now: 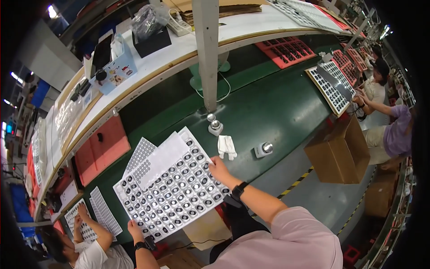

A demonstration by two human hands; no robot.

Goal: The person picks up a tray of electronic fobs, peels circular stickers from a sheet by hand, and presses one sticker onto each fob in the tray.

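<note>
Between my two hands is a large white tray (172, 210) whose pockets hold many small round parts with dark rings and shiny centres. It lies tilted across the near edge of the green bench. My left hand (134, 229) grips its near left edge, and my right hand (217, 169) holds the right edge, fingers partly hidden beneath. On the tray's far part rest a blank white sheet (168, 154) and a sheet of printed circles (142, 157). Beyond my right hand lie a white glove (226, 147) and a small white device with a silver dome (264, 149).
Another domed device (215, 127) stands near a grey post (207, 58). A red panel (102, 150) lies at the left. A co-worker (96, 242) handles a tray nearby at lower left. An open cardboard box (338, 152) is on the right, near other people and a filled tray (331, 87).
</note>
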